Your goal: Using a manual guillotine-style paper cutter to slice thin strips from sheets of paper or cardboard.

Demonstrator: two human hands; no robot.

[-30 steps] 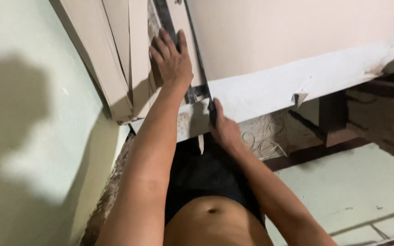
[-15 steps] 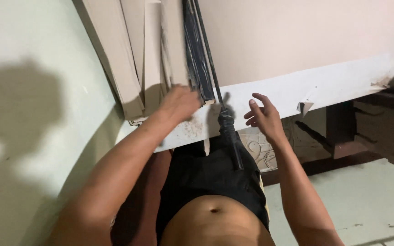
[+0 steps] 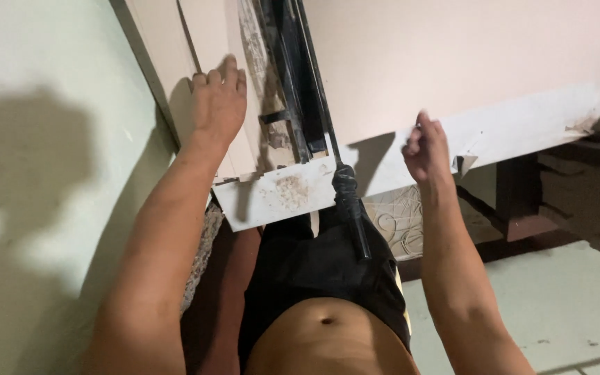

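Left hand (image 3: 218, 104) is flat down, fingers together and stretched out, palm pressing on the pale board (image 3: 206, 42) at the left side of the cutter; it grips nothing, it just bears down. Right hand (image 3: 425, 147) is up over the big sheet of cream paper (image 3: 467, 62), fingers curled in loosely toward the palm. Whether it pinches the sheet's edge or only hovers above it, I cannot tell from here.

Between the two hands runs the black cutter arm (image 3: 300, 76), long and dark, lying along the board and ending in a black handle (image 3: 350, 208) that sticks out past the front edge toward the person's waist. Neither hand is on that handle right now. The front edge of the cutter bed (image 3: 279, 198) is white, scuffed and stained brown.

Further out, the paper's near edge is torn at a small flap (image 3: 465, 164) just right of the right hand. Left of everything is a pale green wall (image 3: 43, 104) with shadows on it. Below, black shorts (image 3: 321, 271), and a light floor (image 3: 557, 305) to the right.
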